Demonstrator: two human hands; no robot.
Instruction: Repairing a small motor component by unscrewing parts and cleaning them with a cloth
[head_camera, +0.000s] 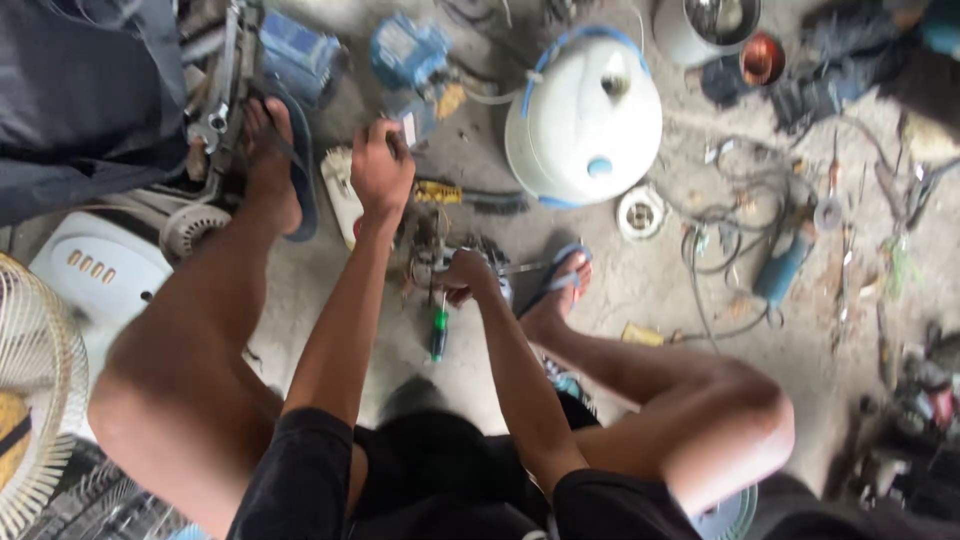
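Note:
I sit low on a concrete floor with my knees apart. My left hand (380, 168) is closed in a fist around a small tool I cannot make out, above a white power strip (341, 195). My right hand (468, 274) grips a small motor assembly (432, 252) with copper windings on the floor between my feet. A green-handled screwdriver (438, 332) lies just below that hand. My feet (272, 160) wear blue flip-flops.
A white domed appliance shell (585, 115) with blue trim stands beyond the motor. A yellow-handled tool (440, 192), blue motor parts (408, 55), cables, a blue power tool (782, 268) and a fan base (95, 270) lie around. A fan grille (35, 400) stands at the left.

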